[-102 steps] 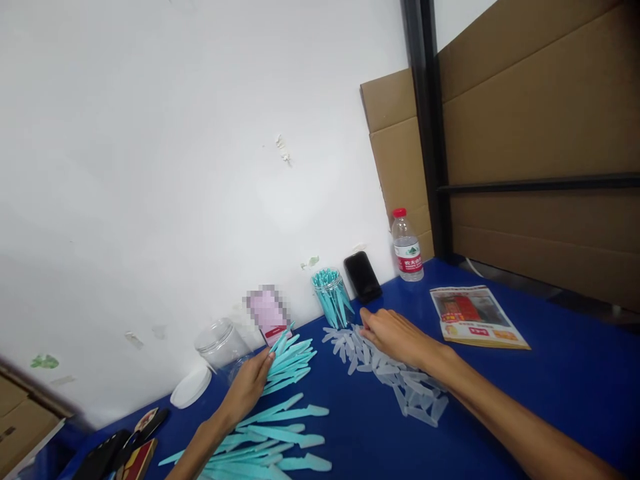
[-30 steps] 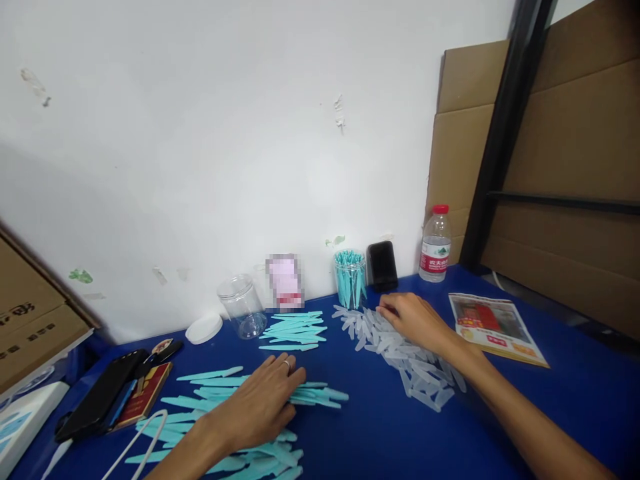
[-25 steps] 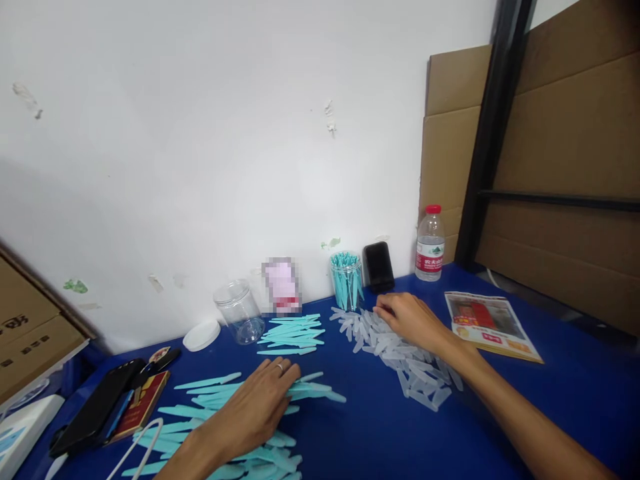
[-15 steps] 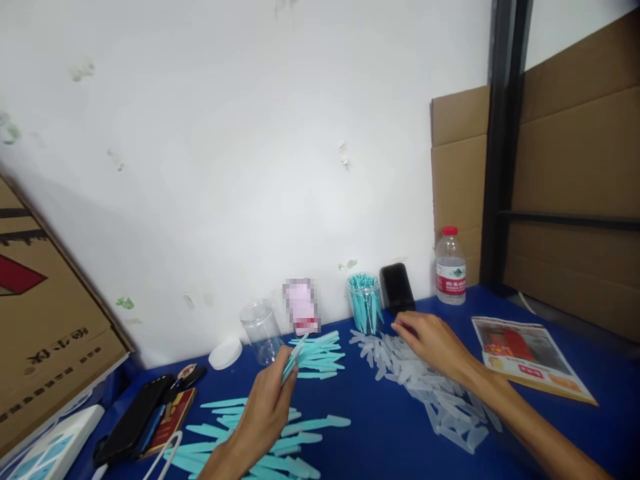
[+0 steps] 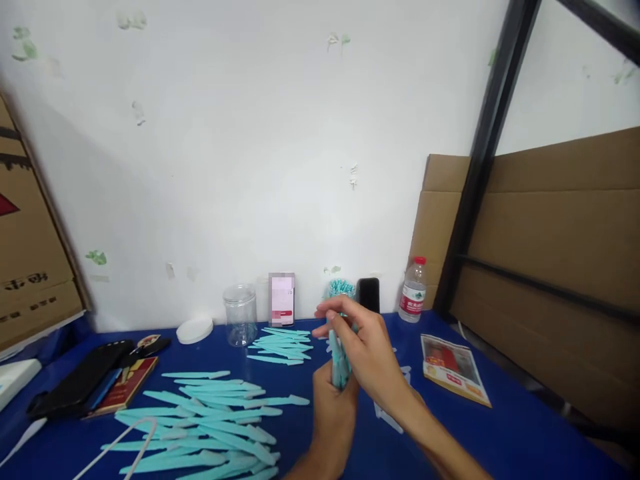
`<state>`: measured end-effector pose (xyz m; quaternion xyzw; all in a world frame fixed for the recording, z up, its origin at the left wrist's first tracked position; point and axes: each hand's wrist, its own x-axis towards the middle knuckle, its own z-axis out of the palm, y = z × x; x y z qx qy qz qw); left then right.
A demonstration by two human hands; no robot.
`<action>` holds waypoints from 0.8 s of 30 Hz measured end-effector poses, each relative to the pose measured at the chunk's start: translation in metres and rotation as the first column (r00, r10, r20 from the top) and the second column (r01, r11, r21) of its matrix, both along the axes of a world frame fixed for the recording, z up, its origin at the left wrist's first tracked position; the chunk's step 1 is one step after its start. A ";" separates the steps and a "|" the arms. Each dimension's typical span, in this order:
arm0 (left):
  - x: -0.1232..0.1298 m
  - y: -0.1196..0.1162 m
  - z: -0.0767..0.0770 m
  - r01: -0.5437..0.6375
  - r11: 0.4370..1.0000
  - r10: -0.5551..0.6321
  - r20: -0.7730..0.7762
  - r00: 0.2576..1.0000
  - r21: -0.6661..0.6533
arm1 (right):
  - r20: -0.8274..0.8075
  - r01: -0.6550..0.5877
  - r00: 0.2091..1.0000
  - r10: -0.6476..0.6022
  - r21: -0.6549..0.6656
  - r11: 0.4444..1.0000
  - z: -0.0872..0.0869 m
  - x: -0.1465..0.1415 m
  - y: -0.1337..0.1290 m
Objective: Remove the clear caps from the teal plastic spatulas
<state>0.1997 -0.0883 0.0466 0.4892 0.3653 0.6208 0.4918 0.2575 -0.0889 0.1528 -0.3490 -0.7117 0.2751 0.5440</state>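
Observation:
My left hand (image 5: pixel 334 417), closed, grips several teal eyebrow razors (image 5: pixel 340 360) upright at the lower centre. Directly over their upper ends is my right hand (image 5: pixel 367 340), thumb and forefinger drawn together in a pinch; whatever is between them is too small or hidden to name. Many teal razors (image 5: pixel 215 413) lie spread on the blue table to the left, and a smaller pile of razors (image 5: pixel 283 343) lies farther back. Translucent plastic blade caps (image 5: pixel 387 417) show behind my right arm, mostly covered by it. A jar packed with razors (image 5: pixel 341 288) stands behind my right hand.
A clear jar (image 5: pixel 240 317) and a white lid (image 5: pixel 195 330) stand near the wall. Beside them lean a lit phone (image 5: pixel 283 300) and a black one (image 5: pixel 369 293). A water bottle (image 5: pixel 413 293) and a printed packet (image 5: pixel 455 370) are at right, a black pouch (image 5: pixel 83 380) at left.
My right hand has left the cap pile and moved left to the razors in my left hand. My left hand has shifted right, away from the razor pile. The view has turned too.

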 end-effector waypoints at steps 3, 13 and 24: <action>0.003 -0.009 -0.003 -0.022 0.999 0.022 0.015 1.000 0.027 | 0.227 0.065 0.968 -0.106 0.180 0.981 -0.007 0.008 -0.010; -0.011 -0.019 0.000 -0.101 0.986 0.126 -0.200 0.972 0.134 | 0.368 0.116 0.921 -0.126 0.048 0.992 -0.009 0.014 -0.017; -0.011 -0.028 -0.039 -0.047 0.997 0.044 -0.060 0.997 -0.053 | 0.544 -0.096 0.831 0.112 -0.057 0.994 -0.038 0.013 -0.031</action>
